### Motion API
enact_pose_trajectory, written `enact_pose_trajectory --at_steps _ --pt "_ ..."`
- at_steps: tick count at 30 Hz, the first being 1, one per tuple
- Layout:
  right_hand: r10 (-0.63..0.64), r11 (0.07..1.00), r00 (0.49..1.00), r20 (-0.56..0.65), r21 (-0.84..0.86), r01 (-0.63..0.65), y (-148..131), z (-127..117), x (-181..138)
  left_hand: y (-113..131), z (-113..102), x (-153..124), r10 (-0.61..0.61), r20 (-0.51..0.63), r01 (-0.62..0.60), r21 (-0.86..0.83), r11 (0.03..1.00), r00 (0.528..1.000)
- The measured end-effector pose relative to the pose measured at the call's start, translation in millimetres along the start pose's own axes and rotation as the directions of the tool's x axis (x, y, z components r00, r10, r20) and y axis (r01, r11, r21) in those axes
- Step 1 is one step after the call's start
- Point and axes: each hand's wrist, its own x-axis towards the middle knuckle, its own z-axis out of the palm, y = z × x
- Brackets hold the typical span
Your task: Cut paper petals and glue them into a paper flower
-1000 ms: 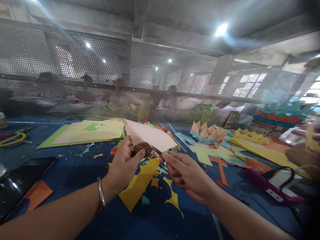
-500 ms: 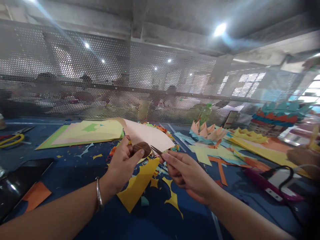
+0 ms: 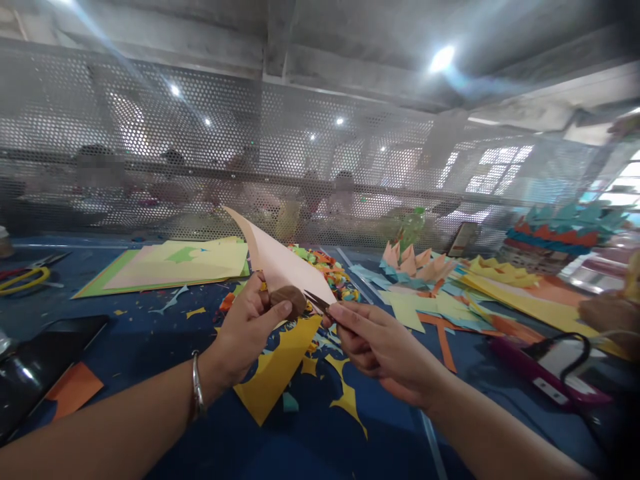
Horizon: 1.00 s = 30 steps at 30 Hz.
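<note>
My left hand (image 3: pixel 246 330) is closed on a pale pink sheet of paper (image 3: pixel 290 263), with a brown round disc (image 3: pixel 289 301) pinched against it under the thumb. The sheet rises and curls away behind the fingers. In my right hand (image 3: pixel 367 333) is a small pair of scissors (image 3: pixel 317 301), whose blades point left at the disc's edge and the paper. Most of the handles are hidden by my fingers. Below the hands lies a cut piece of yellow paper (image 3: pixel 277 373), with yellow scraps (image 3: pixel 350 402) beside it.
Stacked coloured sheets (image 3: pixel 175 267) lie at the left, near yellow-handled scissors (image 3: pixel 27 279) and a black glossy object (image 3: pixel 43 360). Folded paper pieces (image 3: pixel 417 263) and a purple device with a cable (image 3: pixel 545 377) are at the right, by another person's hand (image 3: pixel 607 317). A perforated metal screen (image 3: pixel 215 153) stands behind.
The pink sheet has turned, its far left corner now standing higher and its right side drawn in. The brown disc and scissors have shifted slightly right.
</note>
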Motion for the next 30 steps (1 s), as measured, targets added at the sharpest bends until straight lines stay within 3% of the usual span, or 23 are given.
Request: enact_pose_trajectory --at_steps 4,9,15,30 --pt "0.019 1.0 1.0 -0.007 -0.015 -0.019 -3.2 -1.3 -0.8 3.5 0.5 -0.2 0.012 0.044 -0.012 0.012 1.0 0.999" --pt "0.036 0.999 0.999 -0.006 -0.028 -0.036 -4.1 -2.0 0.2 7.1 1.0 0.9 -0.027 -0.026 0.029 0.06 0.998 0.999" --pt "0.029 0.998 1.0 0.006 -0.05 -0.029 -3.0 0.1 0.0 7.2 1.6 1.6 -0.016 0.001 0.016 0.039 0.999 1.0" --pt "-0.069 0.995 0.998 -0.008 -0.071 0.068 3.8 2.5 3.5 -1.9 7.2 -5.9 -0.123 0.107 0.144 -0.216 0.966 0.987"
